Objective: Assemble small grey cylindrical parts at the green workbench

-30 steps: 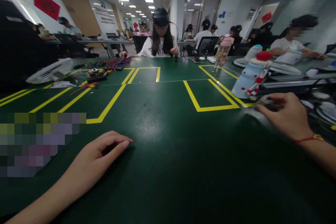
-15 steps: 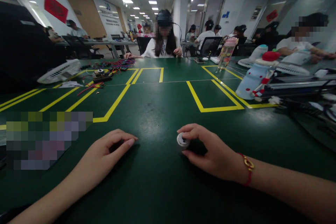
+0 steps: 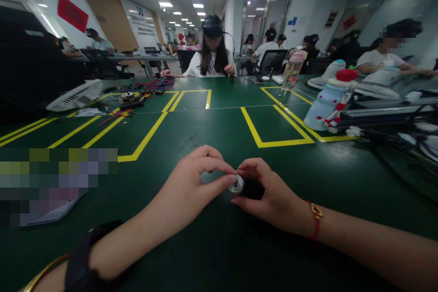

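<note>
A small round silver cylinder (image 3: 235,186) with dark holes in its top face stands on the green table before me. My right hand (image 3: 270,191) curls around its right side, thumb at the front and fingers behind. Over the top of the cylinder, my left hand (image 3: 201,178) has thumb and forefinger pinched together, the tips touching or just above its face. Whether something tiny is between those tips cannot be made out. The left wrist wears a black band; a red cord bracelet is on the right.
Yellow tape marks out boxes on the table (image 3: 205,127). To the left are a blurred flat item (image 3: 65,207), a white fan (image 3: 75,95) and a heap of wires (image 3: 155,86). A blue bottle (image 3: 320,107) and cables stand at right. Another person (image 3: 210,61) sits opposite.
My left hand has moved right and forward, from the open tabletop to the top of the cylinder. The right forefinger has come off the cylinder's top; the right hand stays around it.
</note>
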### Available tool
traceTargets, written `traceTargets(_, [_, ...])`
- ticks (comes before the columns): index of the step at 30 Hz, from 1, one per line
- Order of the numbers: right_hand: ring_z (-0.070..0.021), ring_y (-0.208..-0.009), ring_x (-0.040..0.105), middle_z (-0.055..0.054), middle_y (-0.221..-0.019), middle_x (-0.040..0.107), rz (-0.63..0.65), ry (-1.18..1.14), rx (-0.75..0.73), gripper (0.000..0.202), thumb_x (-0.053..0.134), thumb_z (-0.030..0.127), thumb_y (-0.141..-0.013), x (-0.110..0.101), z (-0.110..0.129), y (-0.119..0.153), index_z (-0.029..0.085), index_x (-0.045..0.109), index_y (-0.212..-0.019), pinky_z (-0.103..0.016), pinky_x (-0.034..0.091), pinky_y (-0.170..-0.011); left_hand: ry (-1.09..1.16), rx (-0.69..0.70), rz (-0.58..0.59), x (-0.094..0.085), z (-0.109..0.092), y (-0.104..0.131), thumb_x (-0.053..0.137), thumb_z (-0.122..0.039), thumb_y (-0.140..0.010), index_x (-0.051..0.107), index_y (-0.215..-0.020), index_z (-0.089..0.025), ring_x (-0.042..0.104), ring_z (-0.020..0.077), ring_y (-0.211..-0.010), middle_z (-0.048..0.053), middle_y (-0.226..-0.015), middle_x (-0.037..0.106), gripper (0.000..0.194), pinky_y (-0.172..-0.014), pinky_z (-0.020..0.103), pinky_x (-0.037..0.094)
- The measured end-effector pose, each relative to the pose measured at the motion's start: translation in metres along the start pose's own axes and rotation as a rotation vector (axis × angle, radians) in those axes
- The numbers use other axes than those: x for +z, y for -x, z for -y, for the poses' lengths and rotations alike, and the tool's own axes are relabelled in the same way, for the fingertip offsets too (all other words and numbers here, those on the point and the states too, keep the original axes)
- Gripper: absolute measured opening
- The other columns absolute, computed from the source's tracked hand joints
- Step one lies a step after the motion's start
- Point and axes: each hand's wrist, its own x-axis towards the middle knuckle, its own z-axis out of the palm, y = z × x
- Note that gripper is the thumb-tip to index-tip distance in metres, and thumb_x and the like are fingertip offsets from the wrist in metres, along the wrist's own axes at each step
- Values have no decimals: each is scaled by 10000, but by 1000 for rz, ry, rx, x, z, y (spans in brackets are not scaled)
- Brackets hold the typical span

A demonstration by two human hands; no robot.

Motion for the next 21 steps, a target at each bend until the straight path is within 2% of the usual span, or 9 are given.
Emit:
traceTargets(4, [-142,-902,639,-39,-1059,640,2,133,-15,468,678,216,-755,-9,3,-2,236,464,-1170,-301,535,-774,21,-88,-22,-4,12,7,693,-465,-817,799,-867,-324,621,207,-866,13,-948,650,183,-761,334,505])
traceTargets(9, [-120,-816,596,-16,-969,625,-10,163,-36,374,651,198,-735,-13,-1,-3,222,507,-1079,-268,504,-711,19,-54,137,20,32,9,727,-356,-832,814,-866,-316,623,210,-908,18,-938,641,101,-824,349,498])
traceTargets(12, [-124,-816,601,-16,-959,629,-41,166,-39,365,659,214,-740,-12,-1,-3,222,515,-1075,-267,509,-707,-54,0,173,33,36,7,743,-347,-836,815,-874,-321,618,218,-924,17,-929,656,86,-831,357,479])
traceTargets(14, [-137,-847,613,-24,-980,637,-91,177,-40,361,667,231,-750,-17,-1,-3,228,524,-1081,-283,525,-739,-45,-1,181,32,37,8,745,-373,-837,808,-925,-331,620,216,-923,13,-937,661,116,-820,347,480])
traceTargets(17, [-166,-907,636,-51,-1048,645,-202,205,25,372,674,297,-777,-44,-9,0,225,537,-1115,-319,545,-795,1,-67,159,16,39,15,720,-440,-848,766,-1073,-352,630,203,-905,9,-1002,664,246,-782,318,495])
traceTargets(21, [-184,-898,647,-64,-1062,654,-433,451,332,475,684,455,-760,-114,-41,20,222,550,-1152,-337,543,-807,-49,-209,53,-24,53,36,631,-545,-873,729,-1124,-317,632,197,-834,15,-1046,673,354,-683,292,486])
